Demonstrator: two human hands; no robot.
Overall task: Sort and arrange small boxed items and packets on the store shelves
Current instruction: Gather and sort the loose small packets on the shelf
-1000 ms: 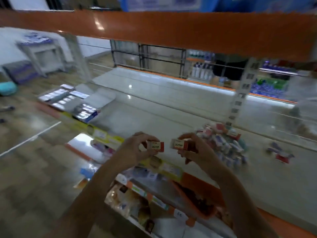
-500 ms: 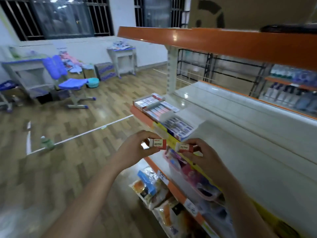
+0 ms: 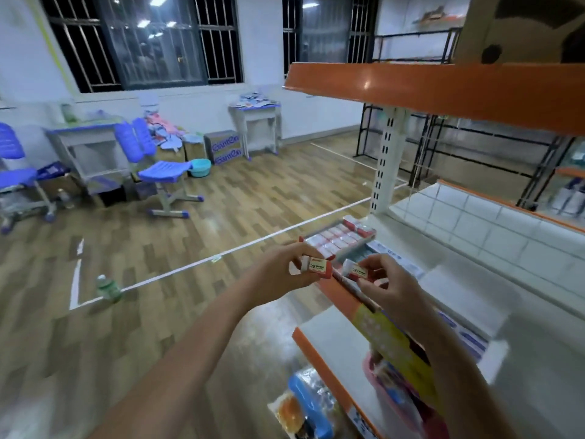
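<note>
You are holding two small boxes in front of you at the end of the store shelf (image 3: pixel 493 299). Your left hand (image 3: pixel 285 272) is pinching the left box (image 3: pixel 317 266) between thumb and curled fingers (image 3: pixel 304 248); its long axis is running from 10 o'clock to 4 o'clock, the white end pointing toward 10 and the red end toward 4, with the "2B" face turned up to you. Your right hand (image 3: pixel 391 285) is gripping the right box (image 3: pixel 356 270) by its lower end, fingers curled round it; its long axis is also lying roughly 10 to 4 o'clock, the free end pointing toward 10. The two boxes are sitting just beside each other, apart, over the shelf's orange front edge.

Both forearms are reaching up from 6 o'clock, the left one coming in from 7, the right from 5.

At 1 o'clock from your hands, a tray of red-and-white boxes (image 3: pixel 338 239) is lying on the shelf's corner. The print on the right box is too blurred to read, and your fingers are hiding its lower end. The packets (image 3: pixel 304 407) on the lower shelf at 6 o'clock are blurred and cut off by the frame edge.
</note>
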